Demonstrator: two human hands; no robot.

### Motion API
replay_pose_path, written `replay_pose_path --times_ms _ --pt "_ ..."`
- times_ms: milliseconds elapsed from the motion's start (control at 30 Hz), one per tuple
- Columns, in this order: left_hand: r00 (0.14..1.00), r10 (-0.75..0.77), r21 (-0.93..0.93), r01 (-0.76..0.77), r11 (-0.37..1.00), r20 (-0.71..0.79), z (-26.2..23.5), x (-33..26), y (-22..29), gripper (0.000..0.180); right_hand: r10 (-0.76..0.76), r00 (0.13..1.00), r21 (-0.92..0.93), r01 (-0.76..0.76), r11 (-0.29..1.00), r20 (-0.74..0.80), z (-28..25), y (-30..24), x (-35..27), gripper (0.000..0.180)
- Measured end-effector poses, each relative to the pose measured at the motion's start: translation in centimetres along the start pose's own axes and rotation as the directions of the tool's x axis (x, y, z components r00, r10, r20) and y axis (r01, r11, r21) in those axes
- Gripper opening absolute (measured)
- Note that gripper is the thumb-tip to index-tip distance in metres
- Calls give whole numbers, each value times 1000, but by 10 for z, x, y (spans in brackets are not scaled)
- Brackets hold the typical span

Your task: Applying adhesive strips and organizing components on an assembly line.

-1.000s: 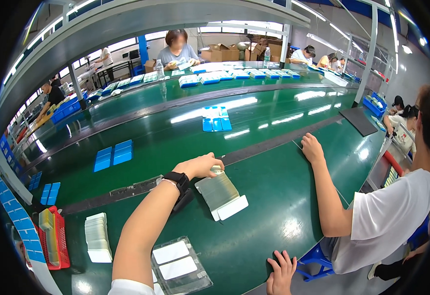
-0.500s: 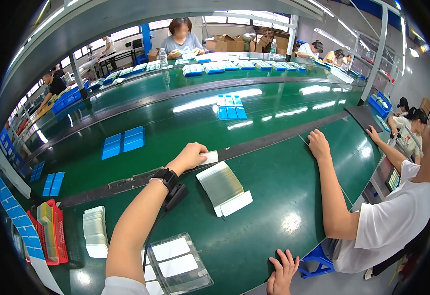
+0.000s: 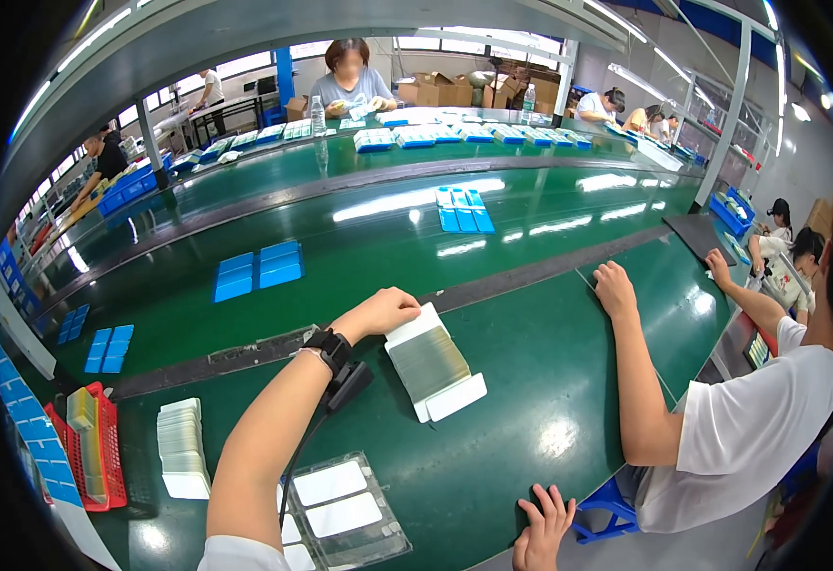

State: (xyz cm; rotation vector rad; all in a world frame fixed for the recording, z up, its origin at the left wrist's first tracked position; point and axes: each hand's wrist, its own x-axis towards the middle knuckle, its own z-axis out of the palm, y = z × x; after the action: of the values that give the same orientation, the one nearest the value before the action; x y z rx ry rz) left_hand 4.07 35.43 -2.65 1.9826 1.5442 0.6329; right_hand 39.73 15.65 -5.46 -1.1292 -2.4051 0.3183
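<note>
A fanned stack of pale cards (image 3: pixel 431 364) lies on a green table (image 3: pixel 531 395) near the centre of the view, a white card (image 3: pixel 415 324) across its upper end. At the stack's 11 o'clock, the worker's left hand (image 3: pixel 386 312), fingers curled nearly together, meets the white card's edge; whether they pinch it cannot be told. At 5 o'clock, the right hand (image 3: pixel 542 529) rests at the table's edge, fingers loosely spread around nothing. A second stack (image 3: pixel 181 443) sits at 8 o'clock, a clear tray (image 3: pixel 364 545) at 7, a co-worker's hand (image 3: pixel 615 287) at 2.
</note>
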Motion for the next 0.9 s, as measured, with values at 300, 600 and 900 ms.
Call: replay_pose_path --times_ms 300,600,900 --pt "956 -161 -163 204 965 247 -4 -4 20 43 17 1000 20 -17 1000 7 -2 -1 3 34" --pt "954 -132 163 90 983 270 3 -20 40 63 38 999 50 -39 998 24 -3 -7 2 34" --pt "885 -193 279 75 957 423 -1 -20 63 89 61 997 65 -64 996 40 -11 -10 -1 35"
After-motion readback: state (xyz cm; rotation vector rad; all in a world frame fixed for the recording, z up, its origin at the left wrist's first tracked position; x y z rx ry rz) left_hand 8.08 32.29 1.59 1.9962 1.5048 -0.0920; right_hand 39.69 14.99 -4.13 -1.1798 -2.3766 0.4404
